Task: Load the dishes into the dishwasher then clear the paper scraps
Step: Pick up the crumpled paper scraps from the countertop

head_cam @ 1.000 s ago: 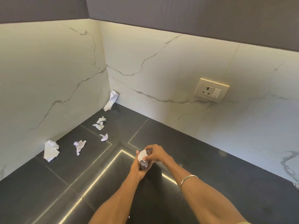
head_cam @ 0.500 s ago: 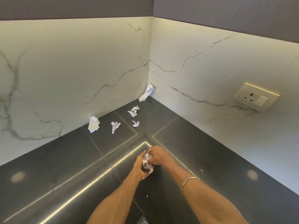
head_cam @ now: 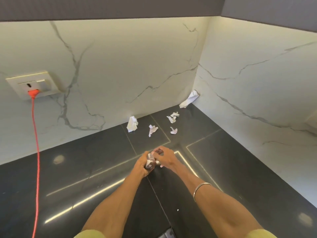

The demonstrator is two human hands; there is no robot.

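Head view: hands (head_cam: 155, 160) around crumpled paper (head_cam: 151, 158)

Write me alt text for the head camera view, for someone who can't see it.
Both hands, left hand and right hand, hold a crumpled paper wad together above a dark countertop. More paper scraps lie near the marble corner, and an orange cord hangs from a wall socket at left.

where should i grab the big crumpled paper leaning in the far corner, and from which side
Pinch the big crumpled paper by its lower end, which lies out on the dark counter. Come from the front and above: its upper end leans into the corner where the marble walls meet, so neither side nor the back looks open.
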